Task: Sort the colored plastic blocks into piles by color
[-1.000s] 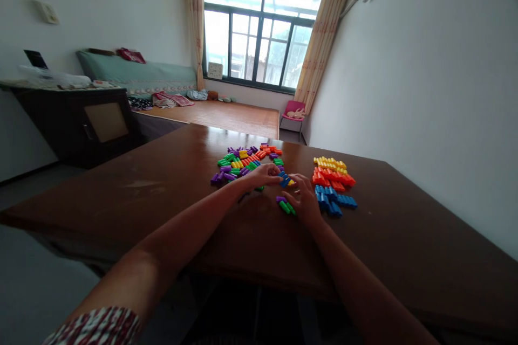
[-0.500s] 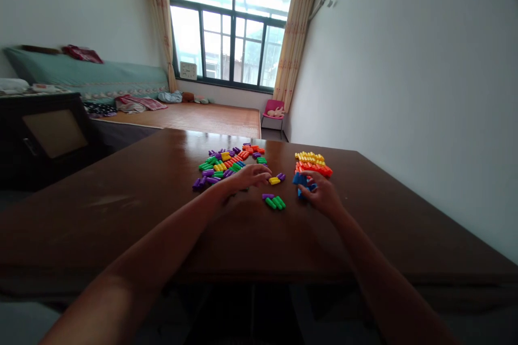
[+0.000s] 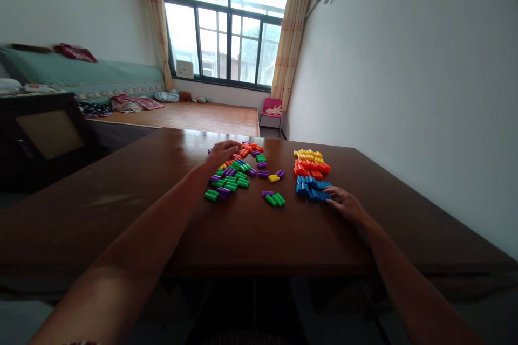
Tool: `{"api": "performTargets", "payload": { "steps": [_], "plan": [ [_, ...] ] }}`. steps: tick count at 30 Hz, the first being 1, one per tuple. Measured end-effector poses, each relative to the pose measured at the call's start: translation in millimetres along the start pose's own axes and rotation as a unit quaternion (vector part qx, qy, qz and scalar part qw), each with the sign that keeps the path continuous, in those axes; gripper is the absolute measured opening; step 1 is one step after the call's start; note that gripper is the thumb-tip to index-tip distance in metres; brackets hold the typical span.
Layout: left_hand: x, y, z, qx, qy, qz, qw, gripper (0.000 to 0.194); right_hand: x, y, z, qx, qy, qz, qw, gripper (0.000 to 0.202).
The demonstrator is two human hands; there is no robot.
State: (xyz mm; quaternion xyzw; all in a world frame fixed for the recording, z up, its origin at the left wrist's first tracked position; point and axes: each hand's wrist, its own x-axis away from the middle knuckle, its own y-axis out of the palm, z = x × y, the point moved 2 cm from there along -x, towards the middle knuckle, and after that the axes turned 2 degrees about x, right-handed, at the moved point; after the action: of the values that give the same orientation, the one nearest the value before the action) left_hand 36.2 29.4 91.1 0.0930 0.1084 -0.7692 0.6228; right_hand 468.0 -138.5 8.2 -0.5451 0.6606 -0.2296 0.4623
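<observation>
My left hand (image 3: pixel 225 150) is over the far part of a mixed pile of small plastic pieces, its fingers bent; what lies under them is hidden. Green pieces (image 3: pixel 231 186) and purple ones show nearer me. My right hand (image 3: pixel 340 200) is open, its fingertips at the right end of the blue pieces (image 3: pixel 312 188). Beyond the blue group lie orange-red pieces (image 3: pixel 311 167) and, farthest, yellow pieces (image 3: pixel 308 154). Between the hands, a yellow piece (image 3: pixel 274 178) touches purple ones, and green pieces (image 3: pixel 275 199) lie beside a purple one.
The brown table (image 3: pixel 133 210) has its right edge along a white wall (image 3: pixel 396 75). Behind it are a low bed (image 3: pixel 210 114), a pink chair (image 3: pixel 272 107) and a window. A dark cabinet (image 3: pixel 44 129) stands at the left.
My left hand has moved left and farther away over the pile. My right hand has moved right and slightly nearer me, opening off the blue pieces, which now lie grouped.
</observation>
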Motion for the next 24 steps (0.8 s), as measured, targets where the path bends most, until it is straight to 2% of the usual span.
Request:
{"api": "performTargets", "payload": {
  "steps": [3,6,9,11,14,17,20,24],
  "plan": [
    [-11,-33.3,2,-0.027,0.009,0.047,0.998,0.034,-7,-7,-8,0.057,0.026,0.059,0.996,0.035],
    [-14,-78.0,-8,-0.058,0.000,0.118,0.991,0.027,-22,-7,-37,0.062,0.018,0.090,0.994,0.035],
    [-3,-116.5,-31,-0.067,-0.034,0.228,0.971,0.021,-46,13,-84,0.031,-0.063,0.041,0.997,0.029],
    [9,-132.3,-50,-0.073,-0.059,0.272,0.958,0.017,-65,37,-114,0.034,-0.113,-0.005,0.993,0.026],
    [23,-143.4,-70,-0.059,-0.053,0.266,0.961,0.016,-93,77,-141,0.084,-0.123,-0.059,0.987,0.025],
    [29,-148.1,-77,-0.023,-0.032,0.232,0.972,0.021,-114,108,-150,0.165,-0.103,-0.099,0.976,0.025],
    [28,-150.8,-77,-0.020,-0.028,0.216,0.976,0.026,-123,122,-150,0.192,-0.119,-0.123,0.966,0.021],
    [23,-150.0,-79,-0.056,-0.015,0.181,0.982,0.030,-122,123,-144,0.164,-0.162,-0.137,0.963,0.021]
  ]
}}
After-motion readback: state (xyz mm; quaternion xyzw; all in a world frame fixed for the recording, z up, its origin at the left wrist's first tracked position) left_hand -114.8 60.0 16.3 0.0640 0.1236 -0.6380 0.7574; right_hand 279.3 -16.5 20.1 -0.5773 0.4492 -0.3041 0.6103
